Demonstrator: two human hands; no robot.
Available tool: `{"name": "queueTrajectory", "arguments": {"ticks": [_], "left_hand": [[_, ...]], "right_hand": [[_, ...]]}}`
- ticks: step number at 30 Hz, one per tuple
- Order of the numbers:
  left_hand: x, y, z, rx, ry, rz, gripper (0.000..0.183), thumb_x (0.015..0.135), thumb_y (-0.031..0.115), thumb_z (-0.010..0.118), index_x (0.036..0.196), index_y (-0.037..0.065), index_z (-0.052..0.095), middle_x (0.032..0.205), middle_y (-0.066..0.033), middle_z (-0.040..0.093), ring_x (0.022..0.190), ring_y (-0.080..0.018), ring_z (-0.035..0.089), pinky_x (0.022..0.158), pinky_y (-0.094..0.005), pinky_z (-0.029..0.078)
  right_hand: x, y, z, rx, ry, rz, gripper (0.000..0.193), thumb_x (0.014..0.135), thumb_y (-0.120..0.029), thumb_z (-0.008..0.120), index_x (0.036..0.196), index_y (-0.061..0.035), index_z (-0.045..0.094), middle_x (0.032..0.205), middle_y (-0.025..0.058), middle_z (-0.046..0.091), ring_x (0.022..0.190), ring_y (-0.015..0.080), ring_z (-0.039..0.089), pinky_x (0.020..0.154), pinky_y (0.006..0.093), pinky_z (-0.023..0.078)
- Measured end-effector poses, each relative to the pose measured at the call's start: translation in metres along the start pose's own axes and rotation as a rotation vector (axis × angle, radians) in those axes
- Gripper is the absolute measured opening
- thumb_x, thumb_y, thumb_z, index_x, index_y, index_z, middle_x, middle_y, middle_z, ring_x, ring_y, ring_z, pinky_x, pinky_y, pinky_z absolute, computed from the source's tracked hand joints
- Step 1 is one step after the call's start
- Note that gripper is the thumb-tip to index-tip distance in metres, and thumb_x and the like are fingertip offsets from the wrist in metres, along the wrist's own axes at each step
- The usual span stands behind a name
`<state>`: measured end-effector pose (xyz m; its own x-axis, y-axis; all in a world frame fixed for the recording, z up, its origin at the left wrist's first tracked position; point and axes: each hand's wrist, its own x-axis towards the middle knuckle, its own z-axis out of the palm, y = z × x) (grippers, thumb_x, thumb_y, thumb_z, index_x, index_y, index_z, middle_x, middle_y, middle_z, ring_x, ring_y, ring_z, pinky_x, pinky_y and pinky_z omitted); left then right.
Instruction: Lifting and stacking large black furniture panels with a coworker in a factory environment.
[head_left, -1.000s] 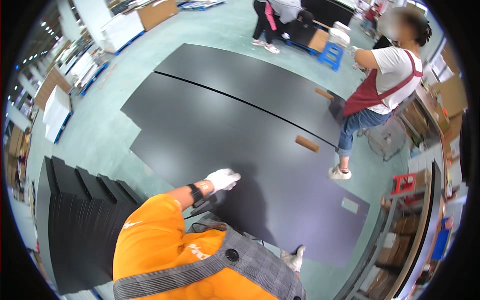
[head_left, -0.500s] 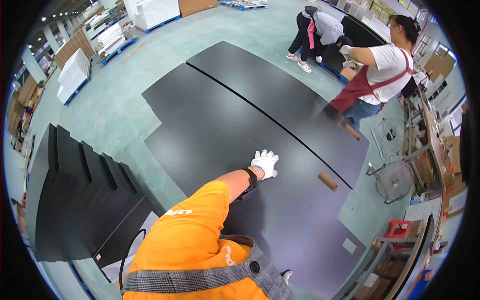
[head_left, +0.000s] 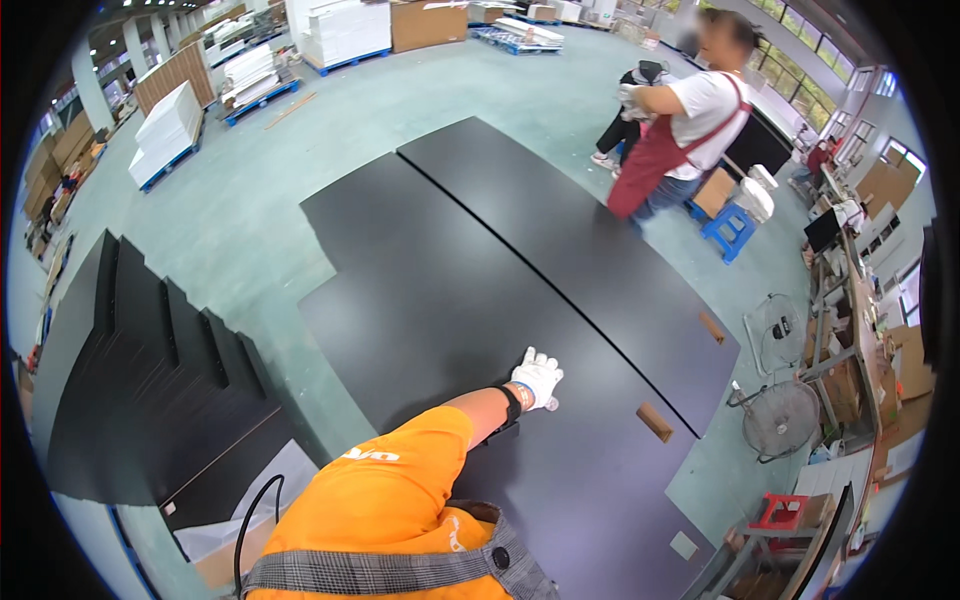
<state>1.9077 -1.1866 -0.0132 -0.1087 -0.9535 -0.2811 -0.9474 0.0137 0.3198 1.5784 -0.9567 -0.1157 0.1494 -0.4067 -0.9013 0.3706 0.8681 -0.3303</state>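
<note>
My left hand [head_left: 538, 379], in a white glove with a dark band at the wrist, lies palm down with fingers spread on a large black panel [head_left: 430, 300]. A second black panel [head_left: 540, 220] lies alongside it on the far right side, with a dark straight line between the two. Near their right ends, each has a small brown rectangle [head_left: 655, 422] on it. A pale square [head_left: 684, 545] shows on the near panel's lower right corner. My right hand is out of view.
Stacked black panels [head_left: 140, 370] stand at left. A co-worker in a red apron [head_left: 665, 160] is beyond the far panel, with another person partly hidden behind. At right are a blue stool [head_left: 729, 232], a floor fan [head_left: 780, 420], a red stool [head_left: 780, 512] and a cluttered workbench [head_left: 850, 290].
The view has shifted, so the panels sit lower in the picture. My left hand stays flat on the near panel. The co-worker in the apron has moved left and now partly covers the bending person.
</note>
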Motion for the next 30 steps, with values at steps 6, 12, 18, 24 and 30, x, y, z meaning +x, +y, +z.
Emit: {"name": "queueTrajectory", "arguments": {"ticks": [6,12,18,24,30], "left_hand": [[0.004,0.002,-0.006,0.027,-0.038,0.015,0.063,0.074,0.046,0.075,0.123,0.008,0.061,0.125,-0.0143,0.054,0.126,-0.0329,0.045,0.114,-0.0559,0.022],[0.012,-0.001,-0.017,0.085,-0.007,0.081,0.060,0.068,0.053,0.072,0.108,0.007,0.070,0.110,-0.0123,0.064,0.112,-0.0296,0.057,0.105,-0.0563,0.029],[0.025,-0.007,-0.007,0.068,-0.031,0.042,0.058,0.065,0.053,0.075,0.104,0.011,0.075,0.106,-0.0100,0.069,0.110,-0.0273,0.060,0.106,-0.0544,0.029],[0.032,-0.016,0.015,-0.029,-0.003,0.027,0.067,0.058,0.060,0.079,0.100,0.008,0.073,0.108,-0.0061,0.066,0.111,-0.0246,0.056,0.102,-0.0427,0.034],[0.029,-0.023,0.028,-0.035,0.069,0.024,0.066,0.066,0.067,0.070,0.098,0.010,0.074,0.102,-0.0047,0.067,0.105,-0.0238,0.056,0.097,-0.0404,0.034]], "right_hand": [[0.011,-0.014,0.041,-0.020,-0.094,0.009,0.076,0.091,-0.066,0.044,0.143,-0.0104,0.036,0.139,0.0207,0.048,0.122,0.0386,0.051,0.101,0.0550,0.042],[0.023,-0.023,0.068,-0.077,-0.121,0.038,0.078,0.091,-0.066,0.044,0.143,-0.0093,0.035,0.139,0.0214,0.047,0.122,0.0391,0.051,0.101,0.0547,0.043],[0.041,-0.027,0.101,-0.210,-0.105,0.089,0.079,0.091,-0.067,0.044,0.143,-0.0081,0.034,0.139,0.0222,0.047,0.122,0.0396,0.051,0.101,0.0544,0.043],[0.065,-0.023,0.144,-0.338,-0.099,0.148,0.080,0.091,-0.067,0.043,0.143,-0.0070,0.033,0.139,0.0229,0.047,0.122,0.0400,0.051,0.101,0.0541,0.043],[0.082,-0.018,0.172,-0.435,-0.110,0.191,0.081,0.091,-0.067,0.043,0.143,-0.0058,0.032,0.139,0.0236,0.046,0.121,0.0405,0.051,0.101,0.0539,0.043]]}}
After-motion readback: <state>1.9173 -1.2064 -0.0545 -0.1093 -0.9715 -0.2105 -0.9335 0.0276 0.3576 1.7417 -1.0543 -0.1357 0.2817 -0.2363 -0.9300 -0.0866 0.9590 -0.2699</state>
